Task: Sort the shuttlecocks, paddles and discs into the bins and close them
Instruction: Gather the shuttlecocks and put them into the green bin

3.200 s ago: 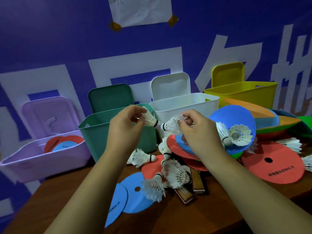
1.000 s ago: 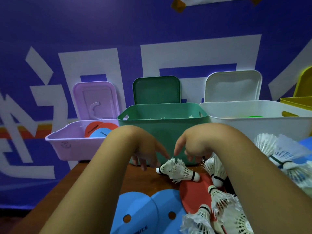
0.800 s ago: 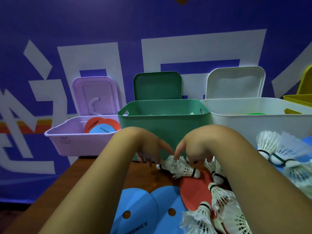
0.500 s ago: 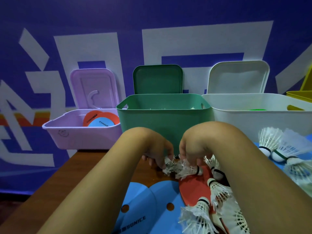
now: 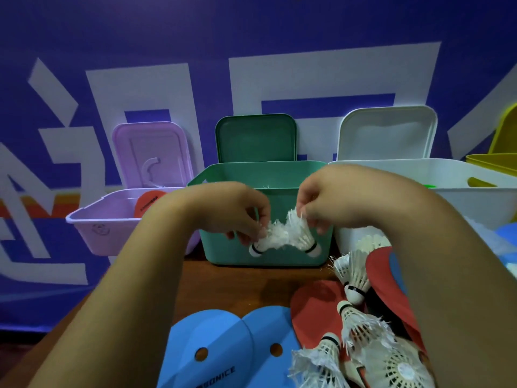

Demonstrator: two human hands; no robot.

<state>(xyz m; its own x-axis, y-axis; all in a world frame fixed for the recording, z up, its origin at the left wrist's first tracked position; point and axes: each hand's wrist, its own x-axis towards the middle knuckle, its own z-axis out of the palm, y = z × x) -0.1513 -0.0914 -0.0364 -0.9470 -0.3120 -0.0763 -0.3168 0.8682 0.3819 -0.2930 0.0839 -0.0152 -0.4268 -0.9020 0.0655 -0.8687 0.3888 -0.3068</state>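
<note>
Hands nearly together above the table (image 5: 237, 281): my left hand (image 5: 237, 217) pinches the left shuttlecock (image 5: 263, 245) by its feathers, my right hand (image 5: 321, 205) pinches the right shuttlecock (image 5: 303, 238) likewise, corks down, feathers touching, in front of the green bin (image 5: 218, 254). Back row: purple bin (image 5: 106, 228) holding a red disc (image 5: 147, 204), green, white bin (image 5: 481, 203), yellow bin (image 5: 495, 166), lids standing behind. Blue discs (image 5: 223, 345) lie nearest me, loose shuttlecocks (image 5: 361, 329) to their right.
</note>
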